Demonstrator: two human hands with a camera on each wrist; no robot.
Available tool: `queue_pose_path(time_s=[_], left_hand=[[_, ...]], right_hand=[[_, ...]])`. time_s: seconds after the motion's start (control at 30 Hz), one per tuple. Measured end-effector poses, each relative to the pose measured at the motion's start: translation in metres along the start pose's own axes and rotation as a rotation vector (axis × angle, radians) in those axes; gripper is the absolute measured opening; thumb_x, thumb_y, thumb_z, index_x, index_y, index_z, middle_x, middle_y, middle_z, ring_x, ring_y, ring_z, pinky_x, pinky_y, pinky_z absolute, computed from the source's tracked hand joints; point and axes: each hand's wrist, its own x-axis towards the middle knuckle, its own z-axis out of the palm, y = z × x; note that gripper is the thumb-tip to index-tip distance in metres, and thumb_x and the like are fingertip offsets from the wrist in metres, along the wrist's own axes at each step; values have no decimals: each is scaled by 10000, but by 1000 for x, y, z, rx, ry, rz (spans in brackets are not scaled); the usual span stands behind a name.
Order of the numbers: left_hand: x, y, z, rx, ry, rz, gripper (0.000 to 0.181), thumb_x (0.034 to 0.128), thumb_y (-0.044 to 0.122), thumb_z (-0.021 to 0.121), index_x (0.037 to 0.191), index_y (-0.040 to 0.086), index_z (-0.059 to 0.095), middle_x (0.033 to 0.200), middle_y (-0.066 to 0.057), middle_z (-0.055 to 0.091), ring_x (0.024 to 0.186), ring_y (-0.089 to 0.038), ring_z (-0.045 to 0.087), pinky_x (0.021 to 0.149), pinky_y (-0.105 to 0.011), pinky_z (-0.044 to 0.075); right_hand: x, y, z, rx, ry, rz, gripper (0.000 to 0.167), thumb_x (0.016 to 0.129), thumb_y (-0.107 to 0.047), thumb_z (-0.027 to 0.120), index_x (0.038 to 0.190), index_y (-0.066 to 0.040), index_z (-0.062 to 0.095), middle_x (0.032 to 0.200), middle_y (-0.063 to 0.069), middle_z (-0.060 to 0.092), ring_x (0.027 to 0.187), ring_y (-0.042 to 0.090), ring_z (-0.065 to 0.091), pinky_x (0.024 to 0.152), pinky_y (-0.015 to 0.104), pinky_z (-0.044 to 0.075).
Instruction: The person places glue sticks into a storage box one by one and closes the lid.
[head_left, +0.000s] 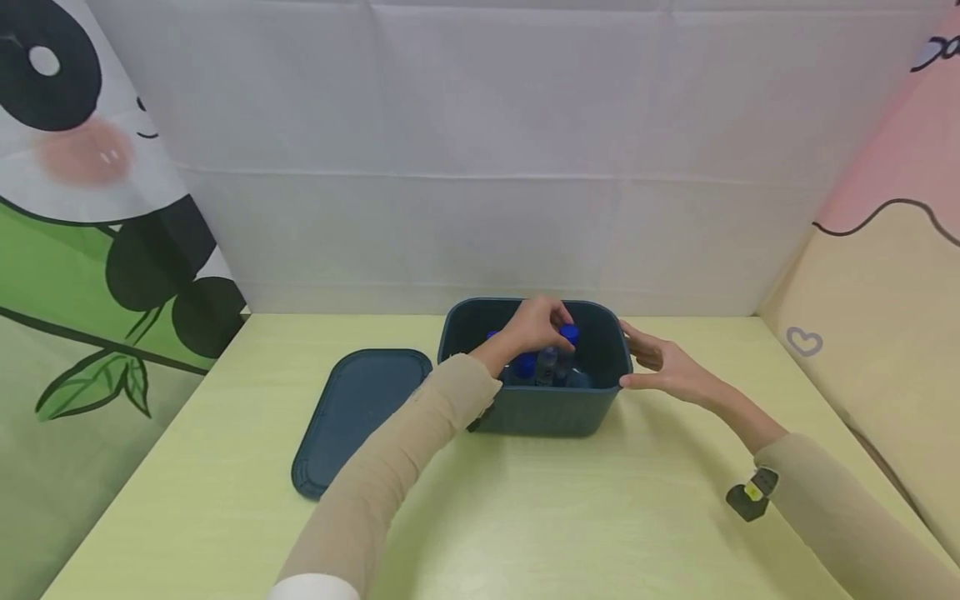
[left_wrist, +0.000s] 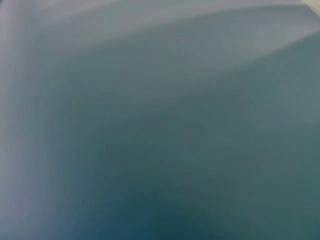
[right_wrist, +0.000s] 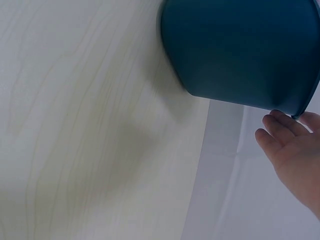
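A dark teal plastic bin [head_left: 540, 415] stands at the back of the table, with several small clear bottles [head_left: 545, 367] with blue caps inside. My left hand [head_left: 536, 323] reaches over its front rim and pinches a bottle by its blue cap [head_left: 569, 334]; part of that bottle is hidden. At the bin's right side, my right hand [head_left: 667, 367] rests its fingertips and thumb against the wall near the rim. The right wrist view shows those fingers [right_wrist: 280, 132] fairly straight beside the teal wall [right_wrist: 240, 55]. A blurred teal surface [left_wrist: 175, 125] fills the left wrist view.
A flat dark teal lid [head_left: 367, 408] lies on the pale yellow table [head_left: 570, 517], left of the bin. Behind the bin hangs a white cloth backdrop [head_left: 495, 233]. Printed cloths stand along the left and right sides.
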Motion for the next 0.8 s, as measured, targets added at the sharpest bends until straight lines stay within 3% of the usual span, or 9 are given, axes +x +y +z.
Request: queue_pose_path(time_s=[0.23,0.4,0.8], left_hand=[[-3,1,6,64,67,-65,329,699,183,792,975,69,654,929,-36,654,847,-158,589,759,-244,483],[-5,2,8,45,104,-107,316,703,182,788,973,77,664,938,-34,663,864,-162,599,790,-267,483],[-4,4,10,11,92,-113,319,716,202,779,1007,115,682,990,-16,684,933,-130,619,852,-286,462]], right_hand=[[-1,-1,0,-1,2,3,803,837,-142,641,1452,-45,134,1430,252,260,1290,409,287,1028,518,237],[0,0,0,-2,2,4,804,836,-147,644,1453,-52,138,1431,248,259,1292,405,284,1031,517,235],[-1,0,1,5,0,3,801,839,-151,640,1453,-55,136,1428,253,262,1293,407,281,1032,529,225]])
